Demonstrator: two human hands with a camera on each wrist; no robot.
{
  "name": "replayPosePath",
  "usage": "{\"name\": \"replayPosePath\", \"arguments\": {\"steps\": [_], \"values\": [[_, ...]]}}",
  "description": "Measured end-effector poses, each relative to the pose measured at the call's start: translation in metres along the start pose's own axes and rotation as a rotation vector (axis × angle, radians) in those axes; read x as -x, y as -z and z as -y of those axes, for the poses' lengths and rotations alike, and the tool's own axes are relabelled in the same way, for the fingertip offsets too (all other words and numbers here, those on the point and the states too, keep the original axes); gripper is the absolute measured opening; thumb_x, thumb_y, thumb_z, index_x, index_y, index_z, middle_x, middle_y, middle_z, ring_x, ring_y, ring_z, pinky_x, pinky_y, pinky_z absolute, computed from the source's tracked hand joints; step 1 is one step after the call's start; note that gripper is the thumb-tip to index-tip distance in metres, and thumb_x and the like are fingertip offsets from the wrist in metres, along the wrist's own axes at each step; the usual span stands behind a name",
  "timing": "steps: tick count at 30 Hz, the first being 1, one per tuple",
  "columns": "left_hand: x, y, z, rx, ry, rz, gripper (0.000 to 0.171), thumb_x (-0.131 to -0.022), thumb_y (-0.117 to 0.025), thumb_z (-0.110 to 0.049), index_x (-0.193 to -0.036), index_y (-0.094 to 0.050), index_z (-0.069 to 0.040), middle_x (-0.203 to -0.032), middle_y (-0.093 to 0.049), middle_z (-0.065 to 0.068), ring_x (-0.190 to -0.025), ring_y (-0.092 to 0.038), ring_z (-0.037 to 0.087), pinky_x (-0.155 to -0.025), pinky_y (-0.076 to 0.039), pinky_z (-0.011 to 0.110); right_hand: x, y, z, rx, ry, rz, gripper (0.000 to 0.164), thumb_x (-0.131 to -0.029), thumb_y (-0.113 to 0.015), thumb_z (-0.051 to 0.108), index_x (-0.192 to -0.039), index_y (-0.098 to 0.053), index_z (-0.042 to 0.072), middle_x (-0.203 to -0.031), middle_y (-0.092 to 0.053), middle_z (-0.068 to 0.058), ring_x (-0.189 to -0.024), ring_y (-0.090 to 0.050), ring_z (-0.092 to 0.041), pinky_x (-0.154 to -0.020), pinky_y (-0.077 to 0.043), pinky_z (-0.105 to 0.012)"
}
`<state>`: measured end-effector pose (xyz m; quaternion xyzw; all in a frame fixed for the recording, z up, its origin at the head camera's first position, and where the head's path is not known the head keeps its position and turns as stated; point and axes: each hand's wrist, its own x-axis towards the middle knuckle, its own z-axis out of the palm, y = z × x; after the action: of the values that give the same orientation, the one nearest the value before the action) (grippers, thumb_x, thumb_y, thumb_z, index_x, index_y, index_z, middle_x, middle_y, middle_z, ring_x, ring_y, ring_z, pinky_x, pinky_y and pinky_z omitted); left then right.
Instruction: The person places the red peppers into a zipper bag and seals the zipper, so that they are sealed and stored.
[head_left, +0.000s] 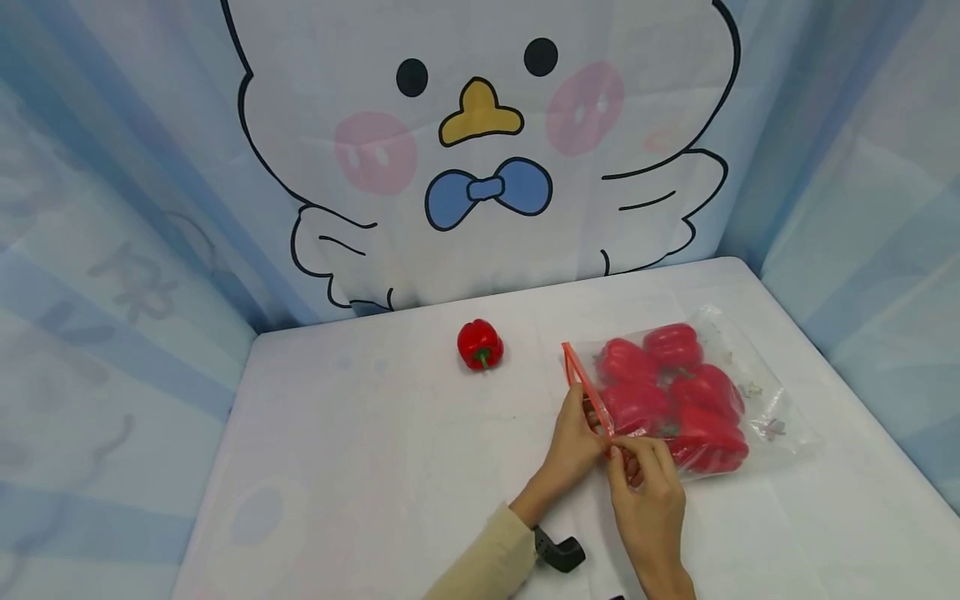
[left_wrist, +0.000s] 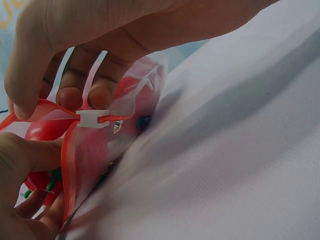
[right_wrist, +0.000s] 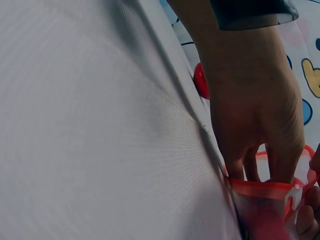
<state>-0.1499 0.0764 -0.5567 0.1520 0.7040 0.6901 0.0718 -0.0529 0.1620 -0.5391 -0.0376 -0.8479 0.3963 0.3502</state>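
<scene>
On the right of the table lies a clear zip bag (head_left: pixel 761 375) with a red-orange edge strip, and several red bell peppers (head_left: pixel 705 392) show through its plastic. My left hand (head_left: pixel 573 442) holds the strip at the bag's mouth, some fingers reaching inside the rim. Beside it my right hand (head_left: pixel 651 496) pinches the near end of the strip, close to a white slider (left_wrist: pixel 93 119). In the left wrist view the mouth gapes between both hands. One red bell pepper (head_left: pixel 480 344) with a green stem sits outside the bag, toward the table's back.
A white cloth covers the table (head_left: pixel 352 467). Behind it hangs a pale curtain (head_left: pixel 480 250) with a cartoon figure, and blue curtains (head_left: pixel 870 183) flank both sides. A black wrist camera (head_left: pixel 561 552) is worn at the left wrist.
</scene>
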Motion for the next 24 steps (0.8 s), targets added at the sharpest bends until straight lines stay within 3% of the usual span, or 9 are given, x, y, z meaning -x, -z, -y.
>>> {"name": "replayPosePath", "arguments": {"steps": [10,19,21,24], "values": [[-0.0022,-0.0070,0.0031,-0.017,-0.002,-0.027,0.066,-0.076,-0.075,0.015,-0.134,-0.048,-0.004,-0.129,-0.059,0.013,-0.107,-0.070,0.012,-0.083,-0.059,0.018,0.0001,-0.0003,0.0005,0.005,-0.014,-0.004,0.015,-0.087,-0.076,-0.005,-0.100,-0.075,0.003,-0.094,-0.064,-0.009,-0.072,-0.049,-0.007,-0.063,-0.040,-0.013],[-0.0025,-0.0094,0.0066,-0.188,-0.073,-0.037,0.081,-0.079,-0.080,0.002,-0.148,-0.039,-0.005,-0.134,-0.056,0.011,-0.123,-0.055,0.013,-0.106,-0.048,0.025,0.0004,-0.0022,-0.0009,0.004,0.008,-0.018,0.017,-0.085,-0.076,-0.008,-0.099,-0.075,0.001,-0.091,-0.062,-0.009,-0.070,-0.048,-0.007,-0.062,-0.040,-0.013],[-0.0021,-0.0081,0.0065,-0.156,-0.055,-0.016,0.077,-0.078,-0.079,0.004,-0.144,-0.042,-0.005,-0.133,-0.055,0.010,-0.121,-0.056,0.010,-0.102,-0.050,0.023,0.0007,-0.0018,-0.0008,0.001,0.004,-0.012,0.016,-0.086,-0.076,-0.007,-0.099,-0.075,0.001,-0.091,-0.062,-0.009,-0.070,-0.048,-0.007,-0.062,-0.040,-0.013],[-0.0013,-0.0057,0.0056,-0.009,-0.005,0.036,0.067,-0.077,-0.072,0.015,-0.135,-0.045,-0.005,-0.129,-0.057,0.012,-0.110,-0.065,0.007,-0.087,-0.057,0.021,0.0006,-0.0016,-0.0012,-0.002,-0.001,-0.013,0.015,-0.087,-0.076,-0.006,-0.099,-0.074,0.001,-0.091,-0.062,-0.008,-0.070,-0.048,-0.006,-0.062,-0.040,-0.013]]}}
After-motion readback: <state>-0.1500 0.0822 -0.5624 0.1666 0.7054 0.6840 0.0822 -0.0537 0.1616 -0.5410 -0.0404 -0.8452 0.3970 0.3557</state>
